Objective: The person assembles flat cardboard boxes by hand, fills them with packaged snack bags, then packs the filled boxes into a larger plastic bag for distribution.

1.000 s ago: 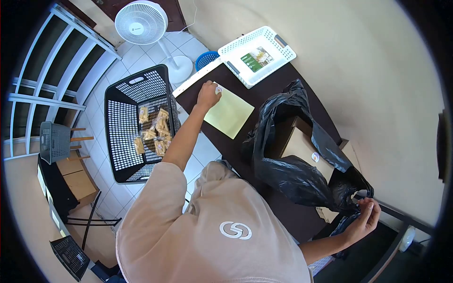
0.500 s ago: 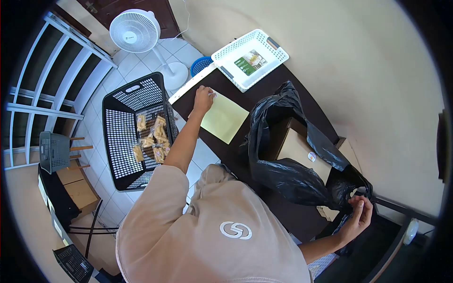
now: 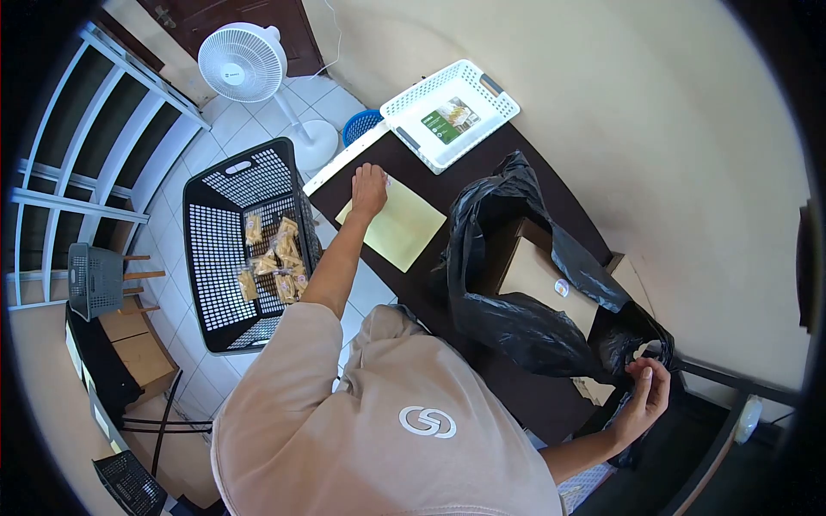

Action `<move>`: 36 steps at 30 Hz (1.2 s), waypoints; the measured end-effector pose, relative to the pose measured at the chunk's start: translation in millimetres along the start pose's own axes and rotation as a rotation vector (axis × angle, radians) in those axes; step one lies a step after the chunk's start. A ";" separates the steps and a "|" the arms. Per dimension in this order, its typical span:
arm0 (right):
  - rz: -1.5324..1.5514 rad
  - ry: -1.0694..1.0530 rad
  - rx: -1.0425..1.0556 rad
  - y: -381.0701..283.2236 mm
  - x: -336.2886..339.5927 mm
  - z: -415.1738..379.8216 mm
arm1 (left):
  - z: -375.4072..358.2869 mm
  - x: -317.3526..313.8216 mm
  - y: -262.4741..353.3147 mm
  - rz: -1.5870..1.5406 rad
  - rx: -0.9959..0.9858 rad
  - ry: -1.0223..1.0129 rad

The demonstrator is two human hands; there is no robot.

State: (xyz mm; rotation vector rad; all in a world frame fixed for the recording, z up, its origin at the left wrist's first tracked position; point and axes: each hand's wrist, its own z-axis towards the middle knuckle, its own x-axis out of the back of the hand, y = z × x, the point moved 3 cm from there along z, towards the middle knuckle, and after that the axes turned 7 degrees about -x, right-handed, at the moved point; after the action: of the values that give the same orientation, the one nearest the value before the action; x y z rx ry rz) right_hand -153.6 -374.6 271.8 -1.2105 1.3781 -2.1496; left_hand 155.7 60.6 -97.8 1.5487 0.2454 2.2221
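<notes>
My left hand [image 3: 370, 191] is at the upper left edge of a pale yellow sheet [image 3: 403, 225] on the dark table. Its fingers are curled down; what they hold, if anything, is hidden. A small pinkish mark shows on the sheet beside them. My right hand [image 3: 645, 397] has thumb and fingers pressed together at the lower right end of a black plastic bag [image 3: 525, 331], by a small whitish item [image 3: 647, 349]. Its grip is too small to make out. Inside the open bag is a cardboard box [image 3: 538, 273] with a round sticker.
A black crate [image 3: 200, 258] with several small wrapped packs [image 3: 284, 249] stands left of the table [image 3: 538, 400]. At the table's far end sits a white basket [image 3: 422, 103] with a label. Beyond are a blue basket [image 3: 351, 131] and a white fan [image 3: 243, 64].
The view has shifted slightly. My left hand has turned and come down onto the sheet's upper left edge. My right hand's fingers are more bent, still beside the bag.
</notes>
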 end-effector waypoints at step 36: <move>-0.016 -0.029 -0.041 10.2 -3.2 0.4 | -21.9 4.6 17.1 0.028 -0.110 -0.012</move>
State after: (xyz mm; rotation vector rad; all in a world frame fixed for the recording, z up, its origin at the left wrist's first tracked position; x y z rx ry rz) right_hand -153.2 -377.7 261.6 -1.2667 1.4120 -2.1152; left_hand 130.0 49.4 -95.5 1.5154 0.0963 2.2076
